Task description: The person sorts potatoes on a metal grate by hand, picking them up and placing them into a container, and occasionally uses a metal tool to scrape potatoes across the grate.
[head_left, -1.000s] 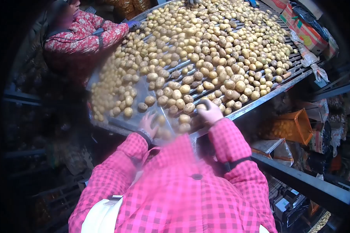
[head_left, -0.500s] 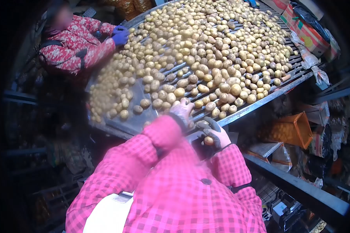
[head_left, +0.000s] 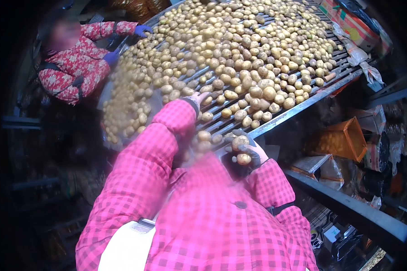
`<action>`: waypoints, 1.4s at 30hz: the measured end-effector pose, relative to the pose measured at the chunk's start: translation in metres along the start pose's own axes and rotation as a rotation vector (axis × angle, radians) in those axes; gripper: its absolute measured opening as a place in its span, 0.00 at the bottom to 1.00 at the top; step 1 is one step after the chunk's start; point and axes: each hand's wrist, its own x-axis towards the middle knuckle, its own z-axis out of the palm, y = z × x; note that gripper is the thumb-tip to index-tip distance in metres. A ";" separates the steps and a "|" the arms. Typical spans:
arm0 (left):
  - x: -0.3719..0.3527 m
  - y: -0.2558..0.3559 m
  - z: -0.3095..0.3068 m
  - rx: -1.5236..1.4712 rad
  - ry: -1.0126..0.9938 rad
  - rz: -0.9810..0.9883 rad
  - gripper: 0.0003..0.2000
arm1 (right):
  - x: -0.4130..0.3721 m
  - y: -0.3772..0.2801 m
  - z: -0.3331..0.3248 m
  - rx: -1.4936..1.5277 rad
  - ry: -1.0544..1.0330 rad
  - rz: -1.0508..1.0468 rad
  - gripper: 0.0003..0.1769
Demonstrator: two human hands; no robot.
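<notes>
My left hand [head_left: 198, 98] reaches over the slatted metal table [head_left: 285, 107], among the potatoes [head_left: 230, 95]. Its visible fingers are stretched out; part of the hand is hidden by the pink checked sleeve. At the near edge of the table my right hand [head_left: 257, 152], in a dark-and-light glove, is curled around potatoes. One larger potato [head_left: 240, 142] shows at its fingers and a smaller one [head_left: 243, 159] just below. Several loose potatoes [head_left: 204, 136] lie between my forearms, partly blurred.
Across the table at the upper left stands a co-worker in a red patterned jacket [head_left: 88, 63], with purple gloves. An orange-framed container [head_left: 337, 140] is at the right, beyond a metal beam [head_left: 348, 205]. Cardboard boxes [head_left: 355, 29] lie at the upper right.
My left hand has moved left and farther onto the table. My right hand now shows a larger potato at its fingers. The co-worker's hands have moved apart.
</notes>
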 end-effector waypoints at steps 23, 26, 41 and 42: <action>-0.038 0.006 0.048 0.186 -0.064 0.132 0.25 | -0.015 0.011 -0.018 0.070 0.078 -0.031 0.30; -0.036 0.008 0.022 -0.031 -0.107 0.130 0.25 | -0.017 0.013 -0.025 0.000 0.158 -0.002 0.30; -0.023 0.072 0.057 -0.800 0.117 0.500 0.19 | -0.052 0.018 -0.026 0.526 0.064 -0.392 0.26; -0.042 0.101 0.060 -0.742 0.103 0.520 0.20 | -0.051 0.015 -0.018 0.532 0.057 -0.443 0.26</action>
